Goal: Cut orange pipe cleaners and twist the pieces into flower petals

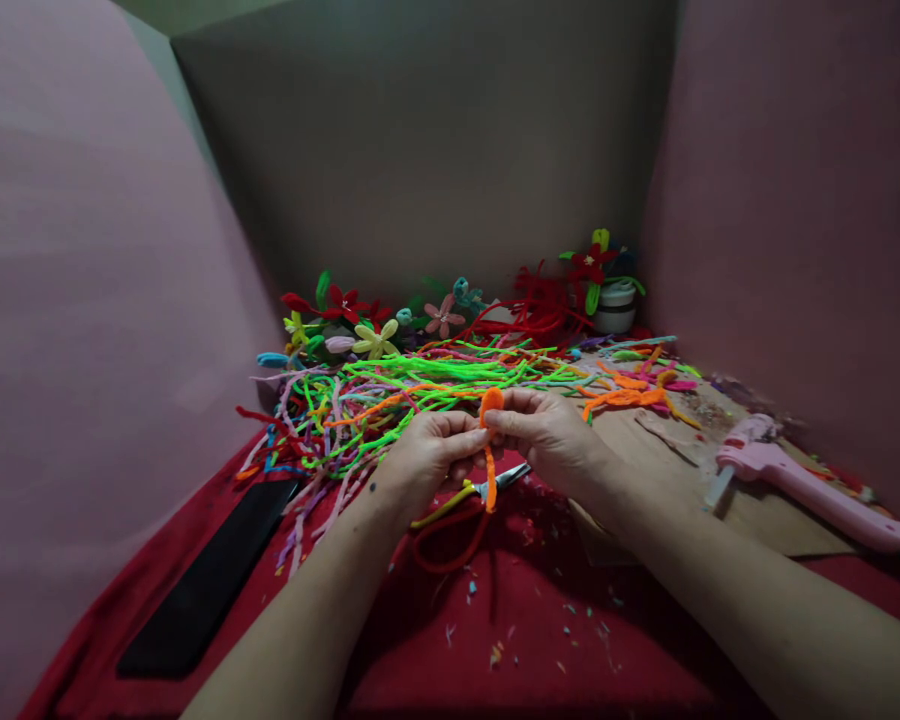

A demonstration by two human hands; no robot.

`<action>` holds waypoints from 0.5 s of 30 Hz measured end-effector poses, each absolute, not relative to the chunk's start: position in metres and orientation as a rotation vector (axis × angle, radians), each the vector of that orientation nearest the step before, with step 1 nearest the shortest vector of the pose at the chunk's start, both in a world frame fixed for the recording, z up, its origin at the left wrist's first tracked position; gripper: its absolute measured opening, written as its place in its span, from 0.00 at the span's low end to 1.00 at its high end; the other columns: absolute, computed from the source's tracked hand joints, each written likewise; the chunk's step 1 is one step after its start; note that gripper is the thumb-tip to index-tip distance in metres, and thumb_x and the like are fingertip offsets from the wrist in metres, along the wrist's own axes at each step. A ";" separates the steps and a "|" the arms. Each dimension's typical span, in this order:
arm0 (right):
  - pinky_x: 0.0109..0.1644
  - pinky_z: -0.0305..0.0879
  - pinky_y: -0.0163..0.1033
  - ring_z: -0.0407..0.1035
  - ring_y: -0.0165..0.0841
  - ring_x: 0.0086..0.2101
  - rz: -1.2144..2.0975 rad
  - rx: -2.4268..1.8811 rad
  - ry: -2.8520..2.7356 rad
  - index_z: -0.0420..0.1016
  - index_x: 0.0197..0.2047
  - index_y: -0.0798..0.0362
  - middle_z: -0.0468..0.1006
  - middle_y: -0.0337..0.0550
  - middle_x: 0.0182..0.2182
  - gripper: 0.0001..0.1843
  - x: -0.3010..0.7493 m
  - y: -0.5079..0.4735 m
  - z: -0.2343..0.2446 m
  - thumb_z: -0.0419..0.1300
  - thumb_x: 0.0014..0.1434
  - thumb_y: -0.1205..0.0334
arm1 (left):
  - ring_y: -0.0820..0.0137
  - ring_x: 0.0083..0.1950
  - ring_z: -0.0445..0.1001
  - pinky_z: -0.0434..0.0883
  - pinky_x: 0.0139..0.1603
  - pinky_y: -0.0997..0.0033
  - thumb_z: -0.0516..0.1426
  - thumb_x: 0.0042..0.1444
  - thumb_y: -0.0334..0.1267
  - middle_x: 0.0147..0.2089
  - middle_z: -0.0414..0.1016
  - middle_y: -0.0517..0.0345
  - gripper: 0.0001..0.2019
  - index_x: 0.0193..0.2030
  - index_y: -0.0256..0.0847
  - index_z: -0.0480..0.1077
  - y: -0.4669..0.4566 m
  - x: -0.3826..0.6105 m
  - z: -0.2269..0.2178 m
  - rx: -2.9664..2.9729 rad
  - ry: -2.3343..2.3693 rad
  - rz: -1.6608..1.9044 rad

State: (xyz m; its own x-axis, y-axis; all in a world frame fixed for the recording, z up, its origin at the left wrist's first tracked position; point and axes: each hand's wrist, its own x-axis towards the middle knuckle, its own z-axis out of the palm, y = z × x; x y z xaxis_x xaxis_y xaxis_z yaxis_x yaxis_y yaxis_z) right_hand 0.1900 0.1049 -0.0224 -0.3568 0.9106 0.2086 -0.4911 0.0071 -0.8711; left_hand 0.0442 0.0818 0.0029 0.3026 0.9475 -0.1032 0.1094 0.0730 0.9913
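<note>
Between my two hands is an orange pipe cleaner, bent into a small loop at its top with a tail hanging down. My left hand pinches it from the left, and my right hand pinches it from the right, close to the loop. Just below and behind my fingers, pliers with a yellow handle lie on the red cloth. A red pipe cleaner loop rests beneath them. Beyond my hands spreads a pile of green and mixed-colour pipe cleaners.
A pink glue gun lies on cardboard at right, near orange pipe cleaner pieces. A black flat strip lies at left. Pipe cleaner flowers and a small white pot stand at the back. Pink panels flank both sides.
</note>
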 end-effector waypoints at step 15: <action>0.26 0.57 0.32 0.59 0.23 0.21 1.517 -0.528 -1.151 0.72 0.26 0.56 0.68 0.35 0.20 0.09 0.187 0.102 -0.023 0.65 0.42 0.60 | 0.83 0.14 0.50 0.45 0.16 0.80 0.58 0.47 0.44 0.14 0.57 0.68 0.13 0.22 0.36 0.62 0.078 0.048 0.003 1.435 1.124 0.900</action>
State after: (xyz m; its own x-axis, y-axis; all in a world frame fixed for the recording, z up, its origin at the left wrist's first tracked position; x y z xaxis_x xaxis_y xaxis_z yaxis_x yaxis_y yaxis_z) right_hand 0.1872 0.1022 -0.0232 -0.2951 0.9223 0.2495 -0.4886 0.0787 -0.8689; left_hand 0.0482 0.0780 0.0025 0.2745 0.9606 -0.0435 0.1681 -0.0034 0.9858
